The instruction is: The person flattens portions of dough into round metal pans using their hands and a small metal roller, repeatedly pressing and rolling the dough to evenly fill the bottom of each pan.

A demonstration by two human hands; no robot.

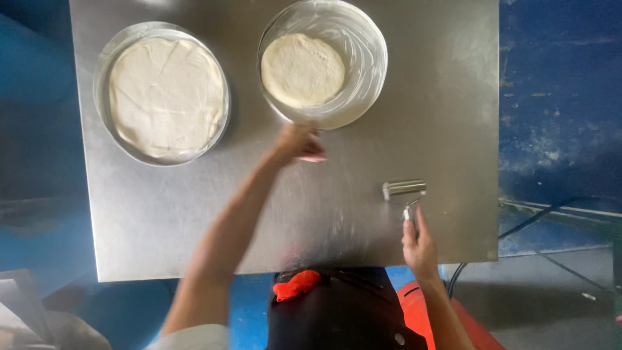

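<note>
The right hand (419, 244) lies nearest the camera, at 5 o'clock on the steel table (447, 116). Its fingers close around the handle of a small metal roller (403, 189); the roller drum rests on the table surface just beyond the fingertips. The left hand (298, 144) sits near table centre, touching the near rim of a round metal pan (363, 84) at 12 o'clock. Finger spread cannot be determined; the hand is blurred. This pan contains a small dough disc (302, 70), well clear of the pan wall. A second pan (103, 91) at 10 o'clock holds a wider dough sheet (166, 97) that fills it.
</note>
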